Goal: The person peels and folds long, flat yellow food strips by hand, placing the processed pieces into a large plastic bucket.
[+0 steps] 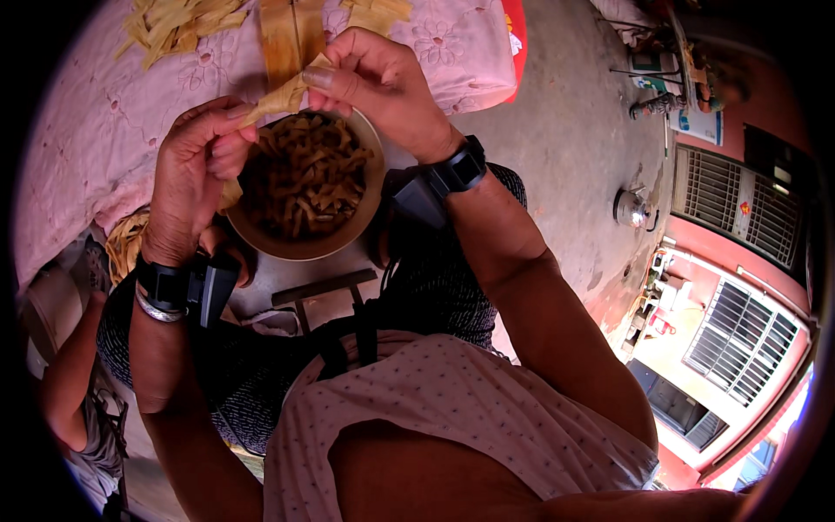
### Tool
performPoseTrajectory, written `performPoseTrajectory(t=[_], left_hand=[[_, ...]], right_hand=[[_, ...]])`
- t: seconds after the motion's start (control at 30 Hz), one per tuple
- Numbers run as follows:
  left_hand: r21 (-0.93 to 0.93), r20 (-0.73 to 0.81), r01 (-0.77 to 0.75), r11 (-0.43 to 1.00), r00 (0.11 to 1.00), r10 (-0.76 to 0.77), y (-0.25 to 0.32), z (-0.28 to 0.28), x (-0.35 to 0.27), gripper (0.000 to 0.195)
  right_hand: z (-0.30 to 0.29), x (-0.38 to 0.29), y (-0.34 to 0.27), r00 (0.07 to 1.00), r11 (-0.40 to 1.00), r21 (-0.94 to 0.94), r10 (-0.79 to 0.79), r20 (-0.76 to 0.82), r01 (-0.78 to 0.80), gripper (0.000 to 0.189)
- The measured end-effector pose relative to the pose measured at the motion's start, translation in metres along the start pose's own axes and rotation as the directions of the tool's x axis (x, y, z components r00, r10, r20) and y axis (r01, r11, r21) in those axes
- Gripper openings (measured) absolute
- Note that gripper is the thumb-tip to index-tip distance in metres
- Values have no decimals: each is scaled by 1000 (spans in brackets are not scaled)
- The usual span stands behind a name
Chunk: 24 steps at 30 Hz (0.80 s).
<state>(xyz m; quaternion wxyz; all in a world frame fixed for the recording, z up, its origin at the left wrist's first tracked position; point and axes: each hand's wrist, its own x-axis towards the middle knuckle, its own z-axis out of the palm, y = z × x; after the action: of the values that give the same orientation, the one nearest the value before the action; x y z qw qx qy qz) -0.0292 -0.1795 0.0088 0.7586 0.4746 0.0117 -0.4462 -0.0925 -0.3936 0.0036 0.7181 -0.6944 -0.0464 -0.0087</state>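
A pale yellow strip of dried leaf or similar flat fibre [280, 102] is stretched between my two hands above a bowl. My left hand [196, 153] pinches its lower end between thumb and fingers. At the upper end, my right hand [375, 91] grips it with the thumb on top. The strip looks folded or twisted along its middle. Below my hands, a round, light-coloured bowl [301, 256] holds many small folded brownish pieces [319, 176]. Another bit of yellow strip [229, 194] shows beneath my left hand.
A pink embroidered cloth [209, 68] covers the surface ahead, bearing loose yellow strips [179, 29] and a flat yellow-brown piece with a dark line [291, 36]. A bundle of strips [127, 245] hangs at left, near another person's arm [73, 378]. A metal kettle [631, 207] stands on the floor.
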Motion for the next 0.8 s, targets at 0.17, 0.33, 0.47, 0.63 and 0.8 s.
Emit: performPoseTrajectory(t=[0.17, 0.33, 0.47, 0.63, 0.8], left_hand=[[-49, 76, 42, 998, 996, -38, -7, -1, 3, 13], [347, -37, -208, 915, 971, 234, -18, 2, -3, 15], [293, -32, -182, 939, 979, 199, -17, -11, -5, 16], [374, -8, -180, 910, 980, 198, -9, -13, -3, 16], [534, 32, -283, 797, 948, 316, -17, 13, 0, 15]], right_hand=[[14, 3, 12, 983, 990, 19, -141, 118, 139, 34], [18, 3, 2, 993, 998, -55, -22, 112, 28, 20], [17, 0, -5, 998, 998, -61, -12, 56, 16, 16], [15, 4, -2, 999, 1000, -27, 8, 35, -7, 15], [20, 3, 10, 995, 992, 101, 72, 64, -78, 14]])
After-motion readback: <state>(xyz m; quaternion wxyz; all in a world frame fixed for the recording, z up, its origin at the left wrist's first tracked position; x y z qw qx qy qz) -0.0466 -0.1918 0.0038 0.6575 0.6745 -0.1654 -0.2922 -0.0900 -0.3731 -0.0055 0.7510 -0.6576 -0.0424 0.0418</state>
